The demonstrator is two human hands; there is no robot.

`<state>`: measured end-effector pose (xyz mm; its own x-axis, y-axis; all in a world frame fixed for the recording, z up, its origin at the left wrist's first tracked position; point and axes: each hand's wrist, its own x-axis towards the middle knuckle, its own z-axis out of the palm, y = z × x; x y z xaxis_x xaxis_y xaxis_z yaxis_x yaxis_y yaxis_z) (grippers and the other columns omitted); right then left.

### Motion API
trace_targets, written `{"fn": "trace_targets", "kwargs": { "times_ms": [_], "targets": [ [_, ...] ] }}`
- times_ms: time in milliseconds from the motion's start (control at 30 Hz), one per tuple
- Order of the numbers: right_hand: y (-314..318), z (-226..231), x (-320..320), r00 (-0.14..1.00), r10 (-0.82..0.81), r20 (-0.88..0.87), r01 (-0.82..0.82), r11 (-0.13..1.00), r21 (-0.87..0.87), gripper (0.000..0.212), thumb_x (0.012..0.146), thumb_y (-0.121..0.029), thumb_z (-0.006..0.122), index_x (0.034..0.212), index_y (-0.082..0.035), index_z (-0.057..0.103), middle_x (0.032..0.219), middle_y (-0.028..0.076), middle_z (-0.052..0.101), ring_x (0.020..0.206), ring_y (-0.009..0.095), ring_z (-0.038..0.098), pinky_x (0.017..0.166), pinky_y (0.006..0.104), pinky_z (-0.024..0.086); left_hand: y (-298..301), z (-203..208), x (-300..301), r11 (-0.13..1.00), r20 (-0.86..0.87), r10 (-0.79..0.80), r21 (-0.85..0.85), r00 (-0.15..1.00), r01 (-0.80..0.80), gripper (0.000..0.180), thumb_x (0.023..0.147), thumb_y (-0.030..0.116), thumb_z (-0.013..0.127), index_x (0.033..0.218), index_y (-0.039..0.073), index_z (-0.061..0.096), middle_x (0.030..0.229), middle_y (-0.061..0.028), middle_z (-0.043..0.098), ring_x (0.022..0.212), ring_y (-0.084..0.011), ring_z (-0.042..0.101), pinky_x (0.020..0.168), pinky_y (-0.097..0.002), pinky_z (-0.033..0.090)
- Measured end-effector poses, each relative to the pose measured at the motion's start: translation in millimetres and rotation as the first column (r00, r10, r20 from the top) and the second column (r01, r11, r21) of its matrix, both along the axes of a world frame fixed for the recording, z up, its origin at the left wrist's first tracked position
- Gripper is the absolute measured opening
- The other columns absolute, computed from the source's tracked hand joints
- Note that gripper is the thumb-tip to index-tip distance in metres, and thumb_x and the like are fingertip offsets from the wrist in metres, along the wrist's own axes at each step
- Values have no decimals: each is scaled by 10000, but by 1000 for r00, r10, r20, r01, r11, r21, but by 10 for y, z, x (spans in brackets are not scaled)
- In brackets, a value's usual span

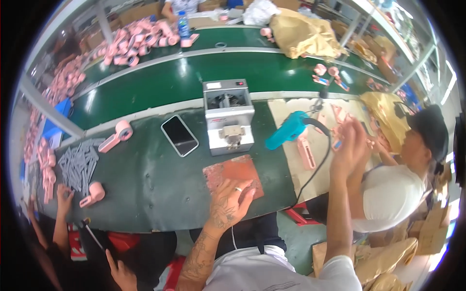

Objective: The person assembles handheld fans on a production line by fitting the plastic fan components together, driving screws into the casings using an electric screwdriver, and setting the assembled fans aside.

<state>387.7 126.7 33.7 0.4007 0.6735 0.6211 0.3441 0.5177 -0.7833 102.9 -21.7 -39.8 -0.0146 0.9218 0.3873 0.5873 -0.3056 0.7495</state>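
My left hand [228, 203], with a ring on one finger, lies open on a worn reddish mat [217, 173] at the table's front. Its fingers are stretched out, and nothing shows in them. My right hand [350, 143] is raised over the cardboard sheet [285, 116] on the right, among pink plastic parts. Blur hides its fingers and anything in them. Left of it is a teal tool [287, 130] with a black cable. A pink housing [306, 154] lies below that tool. The grey metal screw feeder [229, 119] stands beyond the mat.
A phone [180, 136] lies left of the feeder. Grey strips [78, 162] and pink fan-shaped parts [116, 136] lie farther left, near another person's hand [64, 196]. A co-worker [393, 189] sits close at right. Behind runs a green conveyor [160, 80] with a pink heap [138, 41].
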Motion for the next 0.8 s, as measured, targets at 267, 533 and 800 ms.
{"fn": "trace_targets", "kwargs": {
  "times_ms": [267, 533, 800],
  "targets": [
    [-1342, -340, -939, 783, 569, 253, -583, 812, -24, 746, 903, -321, 728, 1461, 53, 402, 1401, 253, 539, 1324, 383, 515, 1142, 489, 374, 46, -26, 26, 998, 3, -29, 51, 1000, 29, 235, 887, 151, 741, 1087, 31, 719, 963, -108, 704, 894, -327, 642, 793, -429, 524],
    [-406, -482, -1370, 739, 554, -384, -656, 721, -223, 715, 1082, -611, 337, 1510, -47, 438, 1319, 111, 609, 1112, 194, 614, 953, 359, 501, 69, -25, 110, 997, -54, 21, 77, 998, -17, 208, 888, 131, 731, 1073, 36, 711, 966, -145, 685, 913, -356, 640, 808, -452, 519],
    [-595, -426, -1005, 814, 469, -343, -570, 757, -318, 551, 1092, -518, 341, 1202, -45, 601, 985, 48, 618, 919, 158, 551, 845, 331, 437, 198, 64, 206, 996, -136, -4, 91, 991, 16, 149, 884, 123, 732, 1008, 42, 710, 938, -136, 671, 899, -356, 626, 798, -453, 505]
  ]
}}
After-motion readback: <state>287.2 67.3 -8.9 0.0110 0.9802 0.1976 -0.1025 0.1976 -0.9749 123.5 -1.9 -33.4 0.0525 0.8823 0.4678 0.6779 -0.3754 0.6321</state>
